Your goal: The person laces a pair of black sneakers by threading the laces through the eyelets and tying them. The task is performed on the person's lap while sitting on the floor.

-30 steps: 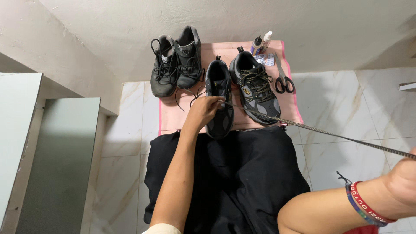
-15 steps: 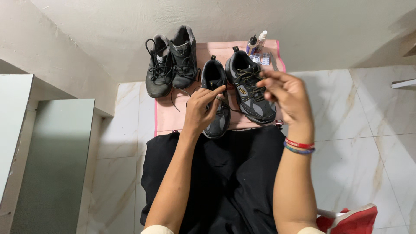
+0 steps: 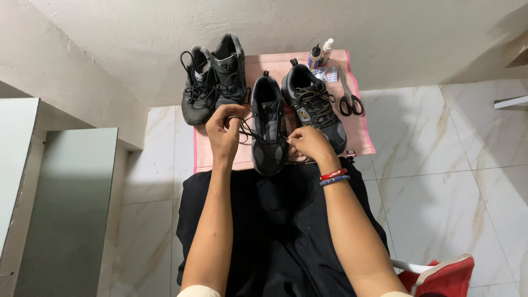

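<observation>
A black and grey shoe (image 3: 268, 118) lies on a pink mat (image 3: 360, 132), toe toward me. My left hand (image 3: 224, 131) pinches a dark lace (image 3: 246, 127) at the shoe's left side. My right hand (image 3: 309, 144) grips the other lace end at the shoe's right side, near the toe. The lace runs across the lower eyelets between my hands. A laced matching shoe (image 3: 314, 104) sits just right of it.
A second pair of dark shoes (image 3: 213, 82) stands at the mat's far left. Scissors (image 3: 348, 99) and two small bottles (image 3: 320, 55) lie at the mat's far right. Marble floor tiles surround the mat. A red bag (image 3: 440, 275) sits at lower right.
My right hand, stretched far right with the lace taut a second ago, has come back in to the shoe's right side. My left hand shifted left along the shoe, still on the lace.
</observation>
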